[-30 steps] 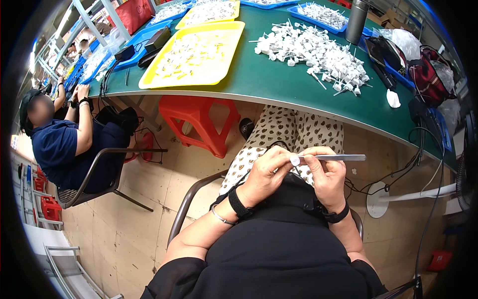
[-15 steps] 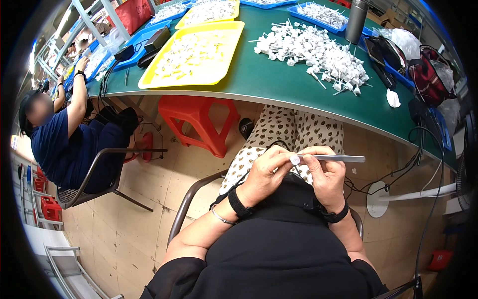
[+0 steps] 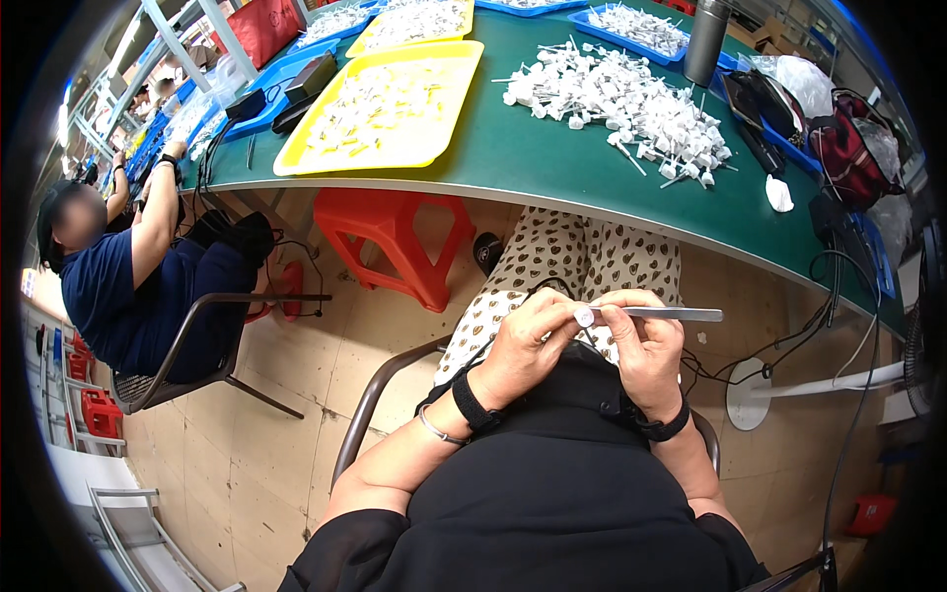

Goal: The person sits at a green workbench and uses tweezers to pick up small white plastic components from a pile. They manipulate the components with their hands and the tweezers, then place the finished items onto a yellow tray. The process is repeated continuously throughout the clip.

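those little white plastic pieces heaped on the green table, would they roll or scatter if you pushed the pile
The white plastic pieces probably scatter easily: they lie loose in an untidy heap on the green table, with strays at its edges. They look small and light. Their thin stems sticking out would likely stop them rolling far, and may make them snag on each other.

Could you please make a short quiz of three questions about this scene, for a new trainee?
1. True or false: the right hand holds the metal tweezers over the lap, not over the green table.
2. What does the left hand pinch at its fingertips?
A. a small white part
B. a red cup
C. a blue pen
3. Fill in: the loose pile of white parts lies on the table to the ____ of the yellow tray.

Key
1. true
2. A
3. right
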The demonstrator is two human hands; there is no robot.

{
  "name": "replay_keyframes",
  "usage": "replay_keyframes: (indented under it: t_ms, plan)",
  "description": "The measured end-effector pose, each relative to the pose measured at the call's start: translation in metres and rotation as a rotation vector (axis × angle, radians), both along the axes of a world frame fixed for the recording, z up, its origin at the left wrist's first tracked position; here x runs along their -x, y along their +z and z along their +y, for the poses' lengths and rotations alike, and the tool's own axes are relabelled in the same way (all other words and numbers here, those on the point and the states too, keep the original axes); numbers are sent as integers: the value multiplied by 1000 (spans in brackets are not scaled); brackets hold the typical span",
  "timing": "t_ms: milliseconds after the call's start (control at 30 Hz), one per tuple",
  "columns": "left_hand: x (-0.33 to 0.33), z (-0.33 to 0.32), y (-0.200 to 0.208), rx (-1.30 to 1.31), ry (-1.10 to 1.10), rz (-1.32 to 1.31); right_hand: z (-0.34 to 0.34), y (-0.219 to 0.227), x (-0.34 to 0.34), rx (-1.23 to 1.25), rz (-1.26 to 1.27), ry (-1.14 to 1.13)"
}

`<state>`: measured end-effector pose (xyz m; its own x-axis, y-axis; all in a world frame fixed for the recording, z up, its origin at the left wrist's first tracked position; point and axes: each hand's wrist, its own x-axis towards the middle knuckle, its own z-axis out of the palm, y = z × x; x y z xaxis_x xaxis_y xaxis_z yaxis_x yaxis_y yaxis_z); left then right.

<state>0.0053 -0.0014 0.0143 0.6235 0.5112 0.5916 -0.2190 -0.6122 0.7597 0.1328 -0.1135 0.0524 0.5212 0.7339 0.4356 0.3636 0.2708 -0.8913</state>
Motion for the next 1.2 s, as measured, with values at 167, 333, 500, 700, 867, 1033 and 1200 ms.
replay_keyframes:
  t_ms: [167,333,500,700,867,1033,1200]
  plan:
    - [1,-1,1,-8,0,13,-1,0,-1,9,-41,-7]
    - [1,-1,-2,-29,4,7,-2,2,-2,4,-61,-2]
    - [1,-1,-1,-23,3,15,-1,-1,-2,0,-60,-8]
    - [1,-1,1,-20,11,15,-1,0,0,17,-6,-9]
    - [1,-1,0,-13,12,11,-1,1,2,16,47,-16]
    - [1,-1,-1,-21,7,12,-1,-2,-2,27,-38,-24]
    - [1,-1,-4,-30,1,15,-3,6,-6,46,-193,37]
